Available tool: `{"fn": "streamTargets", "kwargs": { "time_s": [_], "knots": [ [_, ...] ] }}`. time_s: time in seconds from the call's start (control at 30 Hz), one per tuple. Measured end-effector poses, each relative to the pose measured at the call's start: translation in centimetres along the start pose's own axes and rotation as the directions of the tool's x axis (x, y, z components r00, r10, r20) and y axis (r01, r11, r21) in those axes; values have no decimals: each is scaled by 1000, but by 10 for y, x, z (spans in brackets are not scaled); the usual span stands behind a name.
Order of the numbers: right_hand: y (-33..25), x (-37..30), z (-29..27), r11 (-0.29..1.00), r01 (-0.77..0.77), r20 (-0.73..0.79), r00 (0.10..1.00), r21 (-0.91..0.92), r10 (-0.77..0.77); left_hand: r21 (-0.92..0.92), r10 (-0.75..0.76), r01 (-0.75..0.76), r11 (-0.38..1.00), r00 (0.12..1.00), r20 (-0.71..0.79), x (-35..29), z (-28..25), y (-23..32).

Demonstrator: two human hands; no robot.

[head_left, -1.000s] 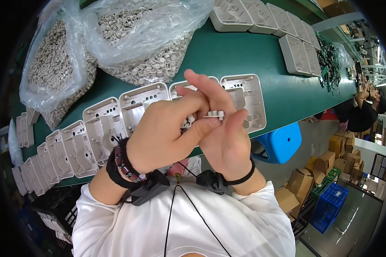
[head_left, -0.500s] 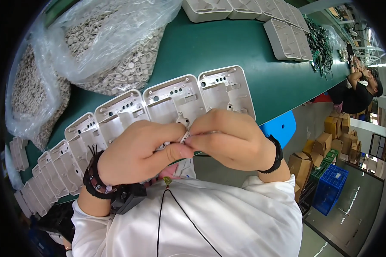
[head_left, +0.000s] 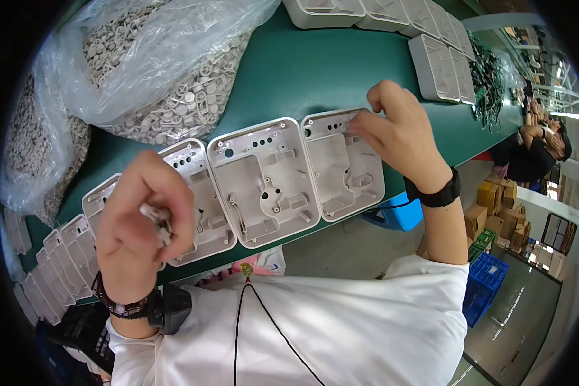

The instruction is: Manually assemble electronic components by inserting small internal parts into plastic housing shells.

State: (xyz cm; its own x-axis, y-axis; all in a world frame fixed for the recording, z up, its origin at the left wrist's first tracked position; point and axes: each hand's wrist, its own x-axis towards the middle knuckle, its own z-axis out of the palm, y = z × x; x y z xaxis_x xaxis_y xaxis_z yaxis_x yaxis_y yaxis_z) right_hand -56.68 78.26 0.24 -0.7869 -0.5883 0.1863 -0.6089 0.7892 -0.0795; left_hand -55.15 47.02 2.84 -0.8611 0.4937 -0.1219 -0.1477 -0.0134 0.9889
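My left hand (head_left: 138, 222) is raised over the row of housings, fingers curled around several small white plastic parts (head_left: 159, 222). My right hand (head_left: 395, 128) reaches to the far wall of the rightmost white plastic housing (head_left: 333, 151). Its thumb and fingertips are pressed together there, and whatever they hold is hidden. Left of that housing lies another open white housing (head_left: 248, 177), showing round holes along its far side and moulded ribs inside. A third housing (head_left: 202, 193) is partly covered by my left hand.
More housings (head_left: 58, 267) continue down the left edge of the green table (head_left: 302, 71). Clear bags (head_left: 174, 77) of small white parts lie at far left. Stacked housings (head_left: 437, 67) and dark cables (head_left: 489, 83) stand at far right. A blue stool (head_left: 402, 214) is beside the table; a co-worker (head_left: 540, 145) sits beyond.
My hands were together over the housings and have separated. The left moved left with the small parts; the right moved right and away to the rightmost housing.
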Motion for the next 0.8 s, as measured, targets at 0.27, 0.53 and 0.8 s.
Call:
{"fn": "streamTargets", "kwargs": {
  "time_s": [0.27, 0.53, 0.8],
  "knots": [
    [-6, 20, 9, 988, 124, 238, 966, -94, -99, -284, -82, 34, 958, 984, -157, -13, -17, -17],
    [2, 14, 5, 997, 21, 161, 986, 69, -32, -464, -164, 146, 874, 987, 2, -19, -11, -18],
    [-7, 23, 5, 983, 140, 228, 967, -119, -111, -290, -151, 201, 936, 971, 185, -29, -5, -14]
  ]
}}
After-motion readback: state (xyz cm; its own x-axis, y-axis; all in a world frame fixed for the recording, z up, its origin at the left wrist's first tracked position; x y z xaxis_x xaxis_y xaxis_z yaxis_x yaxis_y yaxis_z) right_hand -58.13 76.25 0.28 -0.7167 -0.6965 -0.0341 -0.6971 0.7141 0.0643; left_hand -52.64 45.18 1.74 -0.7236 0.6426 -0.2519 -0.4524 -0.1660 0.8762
